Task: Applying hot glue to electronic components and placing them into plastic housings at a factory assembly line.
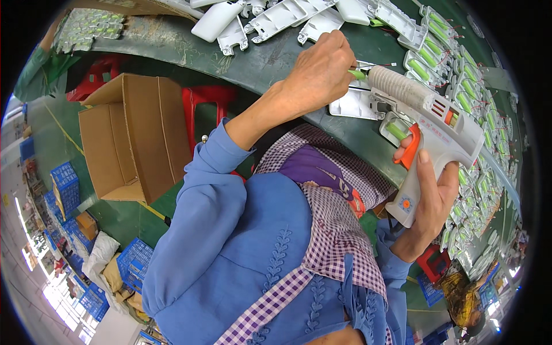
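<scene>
My right hand (432, 192) is wrapped round the grip of a white hot glue gun (440, 129), with fingers at its orange trigger. The gun's nozzle points left toward my left hand (324, 69). The left fingers are pinched together just beside the nozzle, and they hide whatever is between them. A bit of a green battery cell (359, 75) shows between those fingers and the nozzle. Below them a white plastic shell (352, 104) lies at the table's near edge. Another shell with a green cell (395, 130) is partly behind the gun.
Several empty white shells (282, 20) are heaped on the green table (172, 43) ahead. Many shells with green cells and thin wires (471, 92) cover its right side. An open cardboard box (141, 138) stands at the left beside a red stool (208, 98). Blue crates (135, 261) are farther left.
</scene>
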The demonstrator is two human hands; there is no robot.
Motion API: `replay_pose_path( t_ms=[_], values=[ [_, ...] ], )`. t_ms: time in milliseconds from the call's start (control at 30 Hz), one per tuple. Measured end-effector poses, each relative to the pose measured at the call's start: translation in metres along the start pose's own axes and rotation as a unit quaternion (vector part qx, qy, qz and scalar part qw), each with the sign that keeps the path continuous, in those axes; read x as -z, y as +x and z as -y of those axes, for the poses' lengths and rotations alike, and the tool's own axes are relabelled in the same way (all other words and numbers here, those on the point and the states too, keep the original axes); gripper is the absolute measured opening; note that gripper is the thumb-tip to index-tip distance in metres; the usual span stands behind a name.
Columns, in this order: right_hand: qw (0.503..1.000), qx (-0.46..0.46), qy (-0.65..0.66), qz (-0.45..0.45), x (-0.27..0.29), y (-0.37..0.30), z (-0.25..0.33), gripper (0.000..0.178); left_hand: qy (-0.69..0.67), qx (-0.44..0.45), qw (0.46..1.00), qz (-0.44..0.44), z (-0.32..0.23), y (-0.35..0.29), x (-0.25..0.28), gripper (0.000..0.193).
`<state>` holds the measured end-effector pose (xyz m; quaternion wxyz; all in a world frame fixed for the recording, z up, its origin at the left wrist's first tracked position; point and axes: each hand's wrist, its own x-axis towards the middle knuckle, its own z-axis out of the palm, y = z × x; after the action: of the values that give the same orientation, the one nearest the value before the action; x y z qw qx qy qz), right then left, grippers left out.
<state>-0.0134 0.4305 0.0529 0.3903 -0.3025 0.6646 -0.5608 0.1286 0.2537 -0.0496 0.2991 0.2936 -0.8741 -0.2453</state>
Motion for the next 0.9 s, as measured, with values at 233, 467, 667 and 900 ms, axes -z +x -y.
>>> replay_pose_path(
  t_ms=[233,467,667,900],
  values=[
    [1.0,-0.005,-0.01,-0.006,0.003,-0.007,0.002,0.034,-0.018,-0.016,1.0,-0.008,0.003,0.006,-0.002,0.015],
    [1.0,-0.018,-0.012,-0.002,0.003,-0.01,0.001,0.032,-0.016,-0.02,1.0,-0.014,0.003,0.007,0.005,0.016],
    [0.998,-0.012,0.058,-0.017,0.005,-0.018,0.0,0.044,-0.068,-0.001,0.997,-0.041,-0.004,0.012,0.02,0.024],
    [0.998,0.024,0.055,-0.01,0.004,-0.023,0.003,0.049,0.221,-0.024,0.918,-0.33,0.046,0.079,0.087,0.024]
  ],
)
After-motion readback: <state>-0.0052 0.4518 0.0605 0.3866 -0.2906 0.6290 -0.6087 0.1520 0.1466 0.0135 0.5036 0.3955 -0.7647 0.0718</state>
